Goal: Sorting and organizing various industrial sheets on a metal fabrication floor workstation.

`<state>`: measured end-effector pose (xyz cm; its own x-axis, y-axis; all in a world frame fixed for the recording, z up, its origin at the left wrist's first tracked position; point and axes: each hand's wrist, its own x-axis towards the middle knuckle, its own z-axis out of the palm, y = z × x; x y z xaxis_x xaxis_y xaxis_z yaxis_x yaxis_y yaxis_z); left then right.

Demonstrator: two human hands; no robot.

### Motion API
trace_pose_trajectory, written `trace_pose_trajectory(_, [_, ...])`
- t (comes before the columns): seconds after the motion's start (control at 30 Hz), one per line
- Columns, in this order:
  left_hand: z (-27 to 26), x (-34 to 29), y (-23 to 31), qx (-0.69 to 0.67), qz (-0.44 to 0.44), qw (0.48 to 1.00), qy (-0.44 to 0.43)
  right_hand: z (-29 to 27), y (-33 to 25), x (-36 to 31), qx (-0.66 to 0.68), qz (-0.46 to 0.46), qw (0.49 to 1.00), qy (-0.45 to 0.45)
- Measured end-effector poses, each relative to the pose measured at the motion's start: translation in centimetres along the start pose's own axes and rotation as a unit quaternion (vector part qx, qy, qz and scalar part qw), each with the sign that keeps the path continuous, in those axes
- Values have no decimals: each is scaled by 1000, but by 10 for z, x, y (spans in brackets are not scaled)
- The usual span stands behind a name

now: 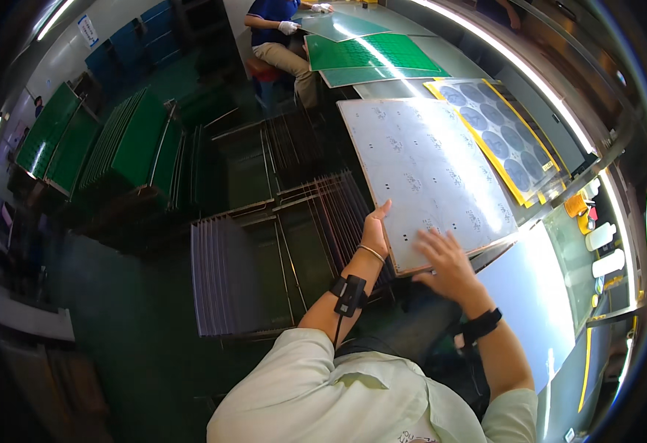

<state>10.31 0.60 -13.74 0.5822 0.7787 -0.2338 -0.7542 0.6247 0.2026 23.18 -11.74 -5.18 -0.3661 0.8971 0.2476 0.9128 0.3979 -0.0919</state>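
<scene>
A large pale circuit board panel (pixel 419 162) with small dark printed marks and a thin copper-toned edge lies tilted in front of me. My left hand (pixel 375 230) grips its left edge near the lower corner, with the thumb along the edge and the other fingers hidden beneath. Over the panel's near end, my right hand (pixel 445 264) has its fingers spread; I cannot tell whether it touches the surface. Beyond the panel's right edge lies a yellow-bordered sheet (pixel 497 133) with several dark round shapes.
Racks of upright panels stand at left, one with pale boards (pixel 224 273), another with green boards (pixel 117 140). A co-worker (pixel 275 33) in white gloves sits by green panels (pixel 368 55) at the far bench. White bottles (pixel 606 262) line the right side, beside a bright bench surface (pixel 526 288).
</scene>
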Motion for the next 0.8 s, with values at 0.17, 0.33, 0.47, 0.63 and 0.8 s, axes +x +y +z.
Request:
trace_pose_trajectory(0.17, [6,-6,-8,26,21,999,24,18,-24,0,75,-22,997,17])
trace_pose_trajectory(0.33, [4,-9,-10,1,48,999,6,17,-23,0,72,-46,996,-2])
trace_pose_trajectory(0.47, [11,-2,-5,79,69,993,48,0,9,3,15,94,988,120])
trace_pose_trajectory(0.63, [-28,23,3,127,21,987,95,-91,38,47,122,232,919,295])
trace_pose_trajectory(0.8, [-30,39,-11,152,95,976,120,-104,59,51,120,143,921,342])
